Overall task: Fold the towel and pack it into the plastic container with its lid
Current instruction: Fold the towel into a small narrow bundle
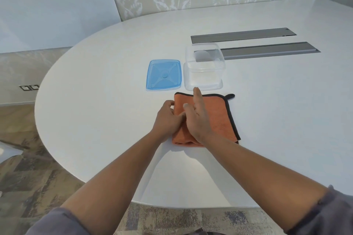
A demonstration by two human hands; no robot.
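Observation:
An orange towel (219, 118) with black edging lies folded on the white table (95, 120), a black hanging loop at its far right corner. My left hand (167, 120) grips the towel's left edge with curled fingers. Straight-fingered, my right hand (196, 118) rests flat on the towel's middle and points away from me. Just beyond the towel stands the clear plastic container (204, 66), uncovered with nothing inside. Its blue lid (163, 75) lies flat on the table to the container's left.
Two long grey cable slots (267, 50) are set into the tabletop behind the container, to the right. The table's rounded edge curves along the left and near sides, with patterned carpet below.

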